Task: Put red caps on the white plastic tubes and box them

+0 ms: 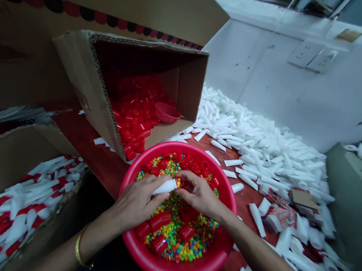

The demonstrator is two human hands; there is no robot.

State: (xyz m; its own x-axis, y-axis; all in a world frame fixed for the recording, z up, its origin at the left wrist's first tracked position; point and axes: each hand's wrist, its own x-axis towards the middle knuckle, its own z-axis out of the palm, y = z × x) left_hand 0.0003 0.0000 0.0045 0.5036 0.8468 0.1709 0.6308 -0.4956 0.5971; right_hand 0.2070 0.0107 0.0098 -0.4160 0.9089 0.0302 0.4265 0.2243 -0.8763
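Note:
My left hand [136, 201] is closed around a small white tube [166, 187], held over a red basin [217, 257]. My right hand [198, 194] pinches a red cap [179, 182] right at the tube's open end. The basin holds many small coloured candies [185, 248] and several red caps [159, 220]. A gold bangle [78, 249] sits on my left wrist.
A tipped cardboard box [105, 98] behind the basin spills red caps and holds a small red bowl [166, 112]. A heap of white tubes [266, 152] runs along the white wall at right. A box at left [13, 152] holds capped red-and-white tubes [11, 215].

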